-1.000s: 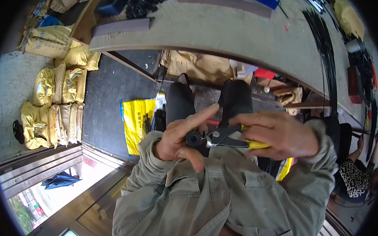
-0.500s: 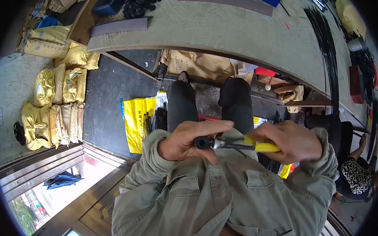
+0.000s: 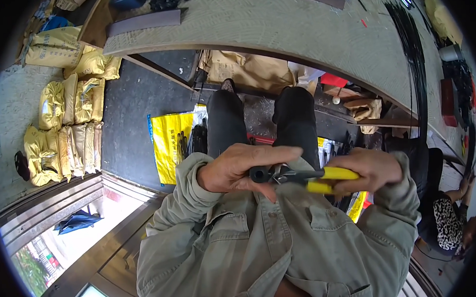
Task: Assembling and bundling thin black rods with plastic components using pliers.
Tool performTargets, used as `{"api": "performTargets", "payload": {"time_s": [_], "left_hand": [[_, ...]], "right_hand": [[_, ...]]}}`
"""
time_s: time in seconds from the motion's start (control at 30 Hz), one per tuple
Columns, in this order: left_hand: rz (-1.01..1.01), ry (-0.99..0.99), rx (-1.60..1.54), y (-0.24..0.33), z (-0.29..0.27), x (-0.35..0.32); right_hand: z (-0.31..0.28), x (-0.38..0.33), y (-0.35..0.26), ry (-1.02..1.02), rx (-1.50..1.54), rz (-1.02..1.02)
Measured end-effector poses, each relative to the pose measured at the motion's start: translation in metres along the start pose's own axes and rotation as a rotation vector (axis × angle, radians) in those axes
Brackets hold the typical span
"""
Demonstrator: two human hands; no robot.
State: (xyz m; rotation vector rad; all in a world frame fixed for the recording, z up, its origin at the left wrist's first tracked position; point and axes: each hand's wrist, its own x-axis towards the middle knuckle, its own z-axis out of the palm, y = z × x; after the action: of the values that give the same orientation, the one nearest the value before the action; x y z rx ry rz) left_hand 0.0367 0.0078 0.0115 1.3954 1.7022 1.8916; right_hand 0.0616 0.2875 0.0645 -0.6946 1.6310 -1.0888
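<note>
My left hand (image 3: 231,169) is closed round a short black tube (image 3: 258,174), its round hollow end showing between thumb and fingers. In my right hand (image 3: 376,168) is a pair of pliers (image 3: 303,176) with yellow handles (image 3: 339,173). The metal jaws are at the tube, beside my left fingers. Whether they grip it or only touch it, I cannot tell. One handle is slightly blurred and stands apart from the other. Both hands are in front of my shirt, above my lap.
A worktable (image 3: 275,27) runs across ahead, with a bundle of long black strips (image 3: 412,61) hanging over its right side. Filled yellow sacks (image 3: 52,151) are stacked at the left. A yellow bag (image 3: 166,146) lies by my legs. Another person (image 3: 447,221) sits at the right.
The pliers have turned in my right hand and their handles are placed differently. Both hands have shifted slightly to the right, with my left hand still on the black tube.
</note>
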Motion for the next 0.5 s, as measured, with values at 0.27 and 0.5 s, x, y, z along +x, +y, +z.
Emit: {"api": "performTargets", "payload": {"time_s": [0.27,0.5], "left_hand": [[-0.113,0.229,0.081,-0.001,0.007,-0.009],[-0.07,0.425,0.215,-0.002,0.016,-0.009]], "right_hand": [[0.018,0.019,-0.02,0.649,-0.839,-0.167],[0.011,0.037,-0.02,0.857,-1.185,-0.186]]}}
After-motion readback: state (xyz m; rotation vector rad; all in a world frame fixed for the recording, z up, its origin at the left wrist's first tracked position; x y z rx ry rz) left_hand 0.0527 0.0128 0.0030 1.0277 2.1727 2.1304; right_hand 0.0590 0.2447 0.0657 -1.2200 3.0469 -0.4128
